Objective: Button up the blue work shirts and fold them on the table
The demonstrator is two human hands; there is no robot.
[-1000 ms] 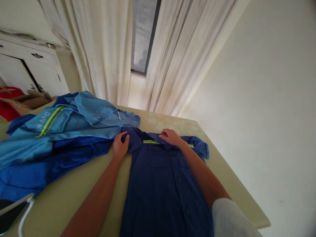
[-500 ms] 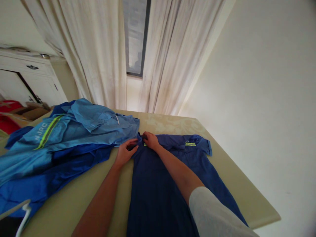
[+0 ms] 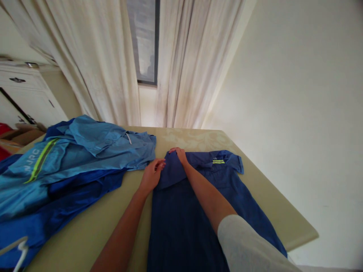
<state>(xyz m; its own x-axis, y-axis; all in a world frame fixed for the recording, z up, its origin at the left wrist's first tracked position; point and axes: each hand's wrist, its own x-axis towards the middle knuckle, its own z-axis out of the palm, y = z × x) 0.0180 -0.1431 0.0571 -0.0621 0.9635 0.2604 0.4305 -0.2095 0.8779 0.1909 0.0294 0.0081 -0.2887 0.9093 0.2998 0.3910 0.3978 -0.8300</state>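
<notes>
A dark navy work garment (image 3: 181,223) lies spread on the table, with a yellow-green reflective strip near its far right end. Its far left part is folded over in a smooth flap (image 3: 174,172). On the far edge of that flap rests my right hand (image 3: 179,154), fingers stretched out over the cloth. My left hand (image 3: 153,173) is beside the flap's left edge, fingers loosely bent and thumb apart, with no cloth visibly gripped. Whether its fingertips touch the fabric is hard to see.
Light blue work clothes (image 3: 85,147) with a reflective band lie heaped over brighter blue ones (image 3: 82,185) at left. A white hanger (image 3: 21,249) shows at bottom left. The beige table (image 3: 272,211) ends near the right wall; curtains (image 3: 184,68) hang behind. Cardboard boxes (image 3: 25,136) stand left.
The bunched far left corner of the navy garment is now laid over the body as a flat flap. My right hand has gone from pinching to lying flat; the view has shifted right.
</notes>
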